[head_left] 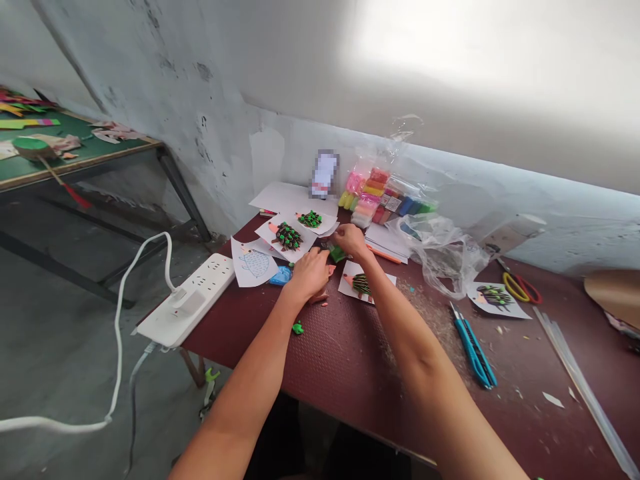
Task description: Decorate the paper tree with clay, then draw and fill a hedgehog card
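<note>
Right fingers (342, 233) bunch beside green clay (337, 253) toward worktop's (345, 347) back edge, left fingers (316, 257) curl close by; can't tell either grip. Hedgehog cards (289, 237) near left corner carry green bits; blue sketch (255, 265) shows none.

Phone (325, 175) screen pixelated; clear sticks (585, 393) and brown paper (613, 297) cut off at right edge.

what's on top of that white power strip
The power strip holds a white plug with a cable; open sockets show beyond it. What the plug covers is hidden.
</note>
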A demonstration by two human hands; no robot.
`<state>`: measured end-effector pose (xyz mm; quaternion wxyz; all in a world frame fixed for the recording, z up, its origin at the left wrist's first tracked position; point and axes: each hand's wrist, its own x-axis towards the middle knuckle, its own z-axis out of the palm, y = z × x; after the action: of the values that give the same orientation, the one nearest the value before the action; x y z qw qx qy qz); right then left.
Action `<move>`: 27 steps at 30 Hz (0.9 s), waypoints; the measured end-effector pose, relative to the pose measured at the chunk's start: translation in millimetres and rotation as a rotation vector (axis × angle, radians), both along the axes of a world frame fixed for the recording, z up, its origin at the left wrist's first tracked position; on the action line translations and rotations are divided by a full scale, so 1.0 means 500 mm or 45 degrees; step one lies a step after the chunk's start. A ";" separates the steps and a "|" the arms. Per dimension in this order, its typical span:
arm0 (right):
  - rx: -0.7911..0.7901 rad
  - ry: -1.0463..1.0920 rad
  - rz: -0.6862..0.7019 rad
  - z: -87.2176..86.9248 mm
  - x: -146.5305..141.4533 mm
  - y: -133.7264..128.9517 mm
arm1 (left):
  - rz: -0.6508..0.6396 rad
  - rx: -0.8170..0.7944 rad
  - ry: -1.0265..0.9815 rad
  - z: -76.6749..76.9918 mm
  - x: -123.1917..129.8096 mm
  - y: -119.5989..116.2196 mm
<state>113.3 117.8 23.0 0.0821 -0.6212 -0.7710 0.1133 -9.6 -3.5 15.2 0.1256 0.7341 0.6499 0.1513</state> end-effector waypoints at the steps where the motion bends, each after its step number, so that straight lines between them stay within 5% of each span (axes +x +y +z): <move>1: 0.016 -0.017 -0.042 0.001 0.004 0.000 | -0.004 -0.003 0.009 0.000 0.000 0.000; 8: 0.057 -0.205 -0.025 -0.002 0.000 -0.007 | -0.019 -0.006 0.051 -0.001 0.001 -0.004; 27: -0.069 0.020 -0.117 -0.011 -0.050 0.010 | -0.033 -0.032 0.093 0.007 0.002 -0.006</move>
<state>88.1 122.7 17.3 0.0764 -0.6571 -0.7376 0.1352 -8.6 -6.5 18.6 0.1130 0.7458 0.6464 0.1145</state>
